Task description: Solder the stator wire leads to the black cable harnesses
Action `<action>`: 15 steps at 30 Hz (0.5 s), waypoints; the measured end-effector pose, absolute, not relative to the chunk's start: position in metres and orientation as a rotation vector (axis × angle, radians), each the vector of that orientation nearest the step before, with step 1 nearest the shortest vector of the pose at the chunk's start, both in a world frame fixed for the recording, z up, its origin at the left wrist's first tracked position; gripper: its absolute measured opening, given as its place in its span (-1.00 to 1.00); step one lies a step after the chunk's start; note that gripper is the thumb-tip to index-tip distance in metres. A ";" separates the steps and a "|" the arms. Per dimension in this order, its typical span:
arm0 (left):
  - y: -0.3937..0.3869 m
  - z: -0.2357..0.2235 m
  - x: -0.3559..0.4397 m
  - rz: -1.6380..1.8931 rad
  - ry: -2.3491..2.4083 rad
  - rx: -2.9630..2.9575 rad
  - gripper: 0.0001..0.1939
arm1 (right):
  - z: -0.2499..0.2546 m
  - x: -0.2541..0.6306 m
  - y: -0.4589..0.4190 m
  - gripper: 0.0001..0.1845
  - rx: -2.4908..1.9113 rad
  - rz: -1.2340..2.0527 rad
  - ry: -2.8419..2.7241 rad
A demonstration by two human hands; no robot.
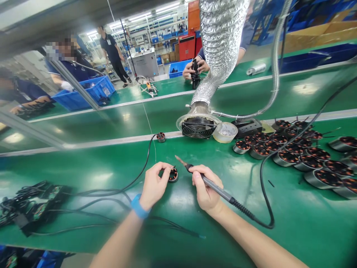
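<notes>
My right hand (205, 186) is closed around a soldering iron (216, 189), its tip pointing up and left, a little apart from the small motor stator (173, 175). That ring-shaped stator, with dark windings, rests on the green bench beside my left fingertips. My left hand (156, 182), with a blue band at the wrist, pinches a thin solder wire (149, 124) that comes down from above. Part of the stator is hidden behind the left fingers, so whether they also touch it I cannot tell.
A fume fan (198, 128) on a foil duct (220, 37) hangs ahead, near a round tub (225, 132). Several motors (287, 158) crowd the right. The iron's cord (263, 186) loops there. Cabled circuit boards (41, 206) lie left. Across the bench, co-workers handle parts near blue bins (86, 93).
</notes>
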State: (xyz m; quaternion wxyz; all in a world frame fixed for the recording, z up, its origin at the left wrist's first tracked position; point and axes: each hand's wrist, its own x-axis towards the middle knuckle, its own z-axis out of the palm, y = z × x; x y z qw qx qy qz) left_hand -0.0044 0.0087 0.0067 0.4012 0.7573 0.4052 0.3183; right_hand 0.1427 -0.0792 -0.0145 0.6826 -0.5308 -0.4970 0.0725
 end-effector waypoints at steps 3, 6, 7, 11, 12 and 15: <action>0.009 0.005 -0.004 0.809 1.025 1.901 -0.80 | -0.020 0.137 -0.073 -0.75 -1.274 0.205 -1.160; 0.009 0.004 -0.004 0.809 1.013 1.864 -0.80 | -0.027 0.131 -0.065 -0.46 -1.303 0.336 -1.241; 0.009 0.004 -0.004 0.808 1.010 1.856 -0.80 | -0.029 0.129 -0.063 -0.36 -1.285 0.388 -1.261; 0.009 0.004 -0.003 0.800 1.016 1.848 -0.81 | -0.038 0.126 -0.058 -0.14 -1.251 0.541 -1.324; 0.009 0.004 -0.003 0.801 1.015 1.850 -0.81 | -0.039 0.127 -0.057 -0.13 -1.262 0.551 -1.336; 0.010 0.004 -0.004 0.806 1.002 1.863 -0.79 | -0.041 0.130 -0.056 -0.16 -1.285 0.533 -1.375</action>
